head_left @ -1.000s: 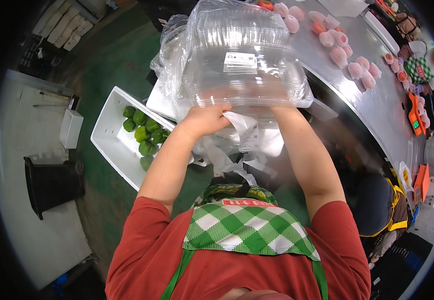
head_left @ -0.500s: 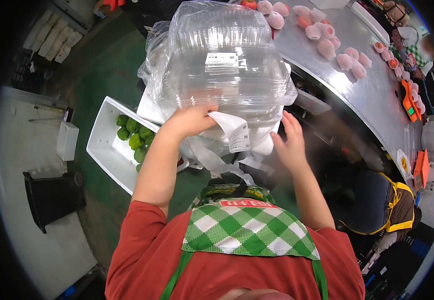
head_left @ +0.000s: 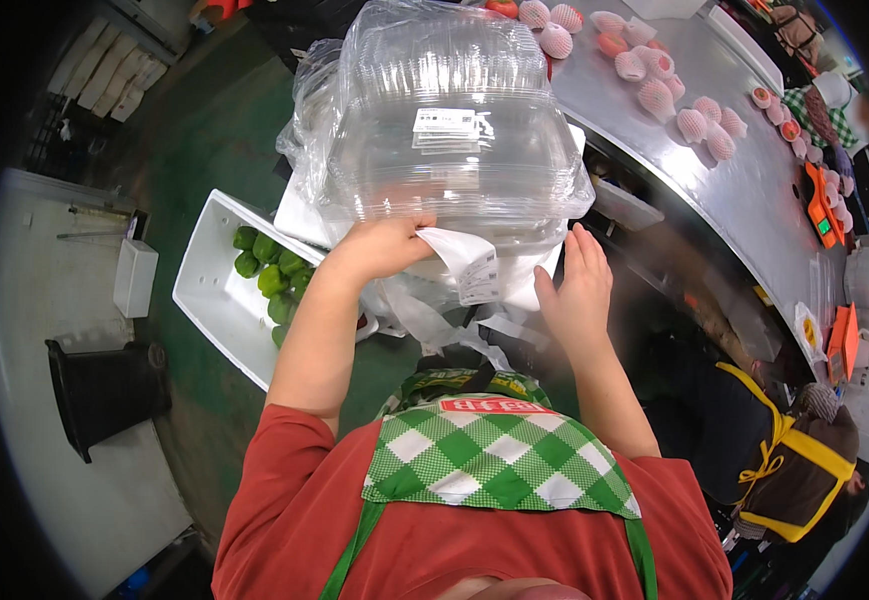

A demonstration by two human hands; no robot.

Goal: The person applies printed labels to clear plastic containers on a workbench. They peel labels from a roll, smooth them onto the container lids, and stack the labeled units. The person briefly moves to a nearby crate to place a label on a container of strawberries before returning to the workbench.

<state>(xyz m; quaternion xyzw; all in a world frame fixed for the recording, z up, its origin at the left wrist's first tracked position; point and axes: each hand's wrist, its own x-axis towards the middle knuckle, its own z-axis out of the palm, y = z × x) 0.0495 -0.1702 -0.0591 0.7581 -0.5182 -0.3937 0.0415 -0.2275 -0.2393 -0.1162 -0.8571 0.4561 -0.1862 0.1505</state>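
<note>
In front of me stands a stack of clear plastic containers (head_left: 354, 165), partly wrapped in a clear bag (head_left: 306, 115). White labels (head_left: 444, 121) show on the stack. My left hand (head_left: 384, 250) pinches a strip of white label paper (head_left: 474, 262), which curls down at the near edge of the stack. My right hand (head_left: 576, 285) is open, fingers pointing away from me, beside the stack's near right corner; nothing is in it. More pale strip material (head_left: 419, 315) hangs below the left hand. At left, a white foam box (head_left: 209, 285) holds several green peppers (head_left: 272, 280).
A steel table (head_left: 604, 110) curves along the right, with fruit in pink foam nets (head_left: 656, 98) and orange scales (head_left: 821, 205). A person in a brown and yellow apron (head_left: 799, 480) is at lower right. A black bin (head_left: 104, 395) stands at far left.
My right hand has shifted slightly, its fingers now straighter and closer together. My left hand keeps the label strip in place. The person at lower right has moved further down and right.
</note>
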